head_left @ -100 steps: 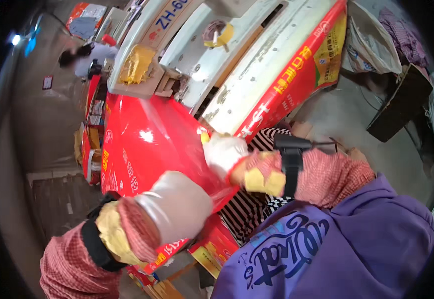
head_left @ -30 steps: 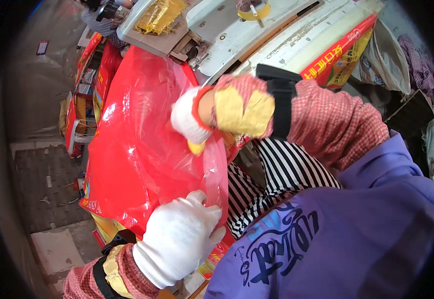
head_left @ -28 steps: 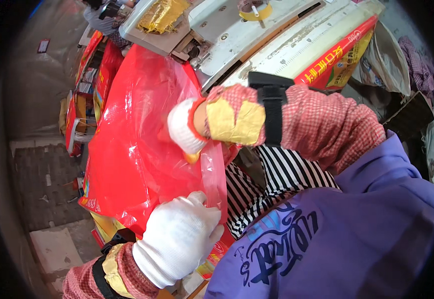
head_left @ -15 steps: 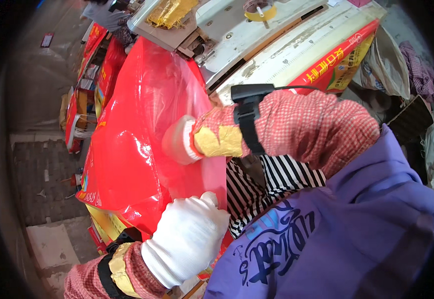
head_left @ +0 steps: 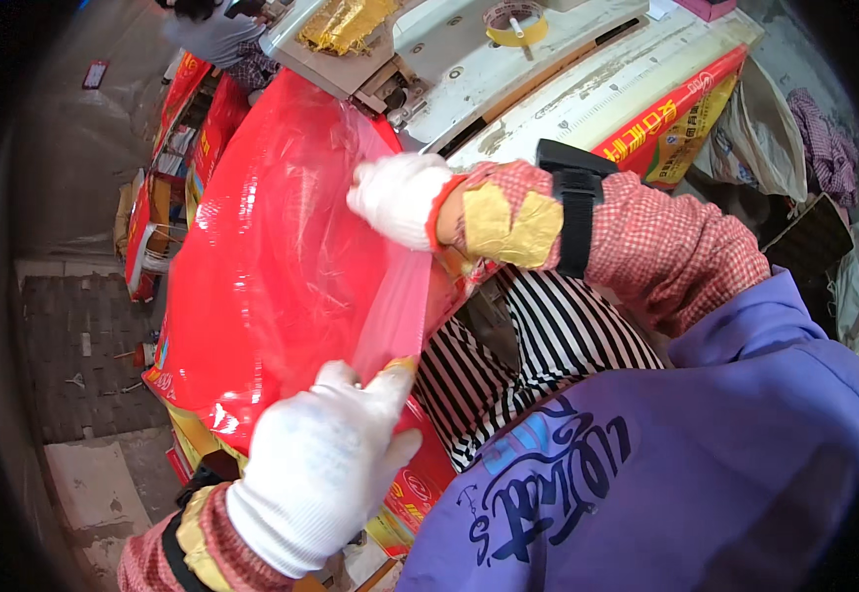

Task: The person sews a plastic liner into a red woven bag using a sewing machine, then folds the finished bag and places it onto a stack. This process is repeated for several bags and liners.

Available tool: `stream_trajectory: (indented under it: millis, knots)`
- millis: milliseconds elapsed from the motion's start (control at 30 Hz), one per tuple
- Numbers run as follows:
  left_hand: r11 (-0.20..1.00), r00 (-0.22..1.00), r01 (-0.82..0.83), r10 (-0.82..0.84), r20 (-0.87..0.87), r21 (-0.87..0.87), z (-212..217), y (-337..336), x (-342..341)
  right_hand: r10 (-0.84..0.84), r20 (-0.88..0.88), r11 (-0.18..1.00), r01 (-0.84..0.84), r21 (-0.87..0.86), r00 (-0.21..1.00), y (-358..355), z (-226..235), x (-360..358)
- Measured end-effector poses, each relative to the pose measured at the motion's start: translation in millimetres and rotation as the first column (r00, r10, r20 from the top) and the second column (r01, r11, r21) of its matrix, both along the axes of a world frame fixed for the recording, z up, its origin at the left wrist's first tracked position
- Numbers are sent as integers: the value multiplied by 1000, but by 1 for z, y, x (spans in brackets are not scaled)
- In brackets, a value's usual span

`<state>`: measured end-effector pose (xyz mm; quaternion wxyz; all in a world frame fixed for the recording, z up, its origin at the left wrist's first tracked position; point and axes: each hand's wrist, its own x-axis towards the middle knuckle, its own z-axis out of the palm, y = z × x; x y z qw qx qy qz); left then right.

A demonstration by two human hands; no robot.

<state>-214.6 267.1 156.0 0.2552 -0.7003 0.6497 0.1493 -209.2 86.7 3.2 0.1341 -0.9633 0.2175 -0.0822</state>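
Observation:
A large glossy red plastic bag (head_left: 252,237) lies across the work area in front of me, its surface creased and shiny. Along its right side runs a thin see-through pink film (head_left: 395,306). My right hand (head_left: 405,200), in a white knit glove, is closed on the film's upper edge. Lower down, my left hand (head_left: 321,459), gloved in white too, rests over the bag with its thumb standing apart. Its index finger reaches to the lower end of the film edge, which looks taut between the hands. The other left fingertips are partly hidden.
Beyond the bag stands a pale machine table (head_left: 499,74) with a roll of yellow tape (head_left: 515,24) on it. More printed red and yellow bags (head_left: 681,123) lie at the right and left. A person (head_left: 220,39) sits at the far left. A checked cloth (head_left: 824,143) hangs far right.
My right hand has moved up and away along the film. My left hand has moved down and left, and its thumb now stands out. The bag has spread flatter toward me.

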Motion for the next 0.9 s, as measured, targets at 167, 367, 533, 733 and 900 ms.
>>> stream_trajectory:
  millis: [167,367,533,733,900]
  knots:
    - [985,969,173,-173,174,19,12,-12,-15,-330,109,940,315,132,938,-11,-8,-32]
    - [895,901,426,-433,26,131,-7,-16,-21,-345,-51,843,334,422,937,-21,-21,-47]
    - [837,819,547,-527,-226,31,-61,-29,-52,-274,66,867,217,449,959,-6,-22,-54]
    - [797,732,603,-571,-372,-37,-53,-56,-66,-356,101,897,309,317,929,4,-37,-42]
    - [734,833,553,-491,-255,394,-6,-64,-71,-472,-221,861,500,94,854,8,-66,-1]
